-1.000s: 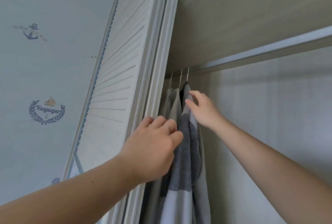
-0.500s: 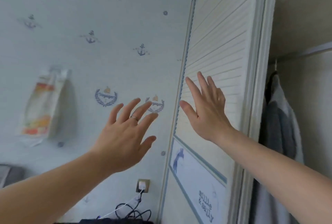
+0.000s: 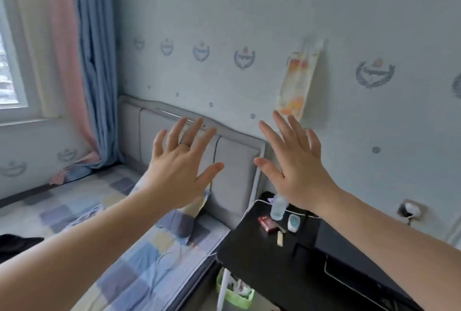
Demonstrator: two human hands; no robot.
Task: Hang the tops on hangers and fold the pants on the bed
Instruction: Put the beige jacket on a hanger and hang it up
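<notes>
My left hand (image 3: 179,171) and my right hand (image 3: 294,168) are both raised in front of me, fingers spread, holding nothing. Behind and below them lies the bed (image 3: 129,260) with a blue and grey checked sheet and a grey padded headboard (image 3: 232,161). A dark garment (image 3: 15,244) shows at the left edge on the bed. A pillow (image 3: 179,223) lies by the headboard, partly hidden by my left arm. The wardrobe and the hung tops are out of view.
A black bedside table (image 3: 262,260) stands right of the bed, carrying a small bottle (image 3: 278,207), a red box (image 3: 266,222) and small items. A green bin (image 3: 234,293) sits below it. White cables (image 3: 164,263) trail over the sheet. Curtains (image 3: 92,66) hang at left.
My view has swung left from the wardrobe to the bed. My hands let go of the hung grey top and now hover spread and empty.
</notes>
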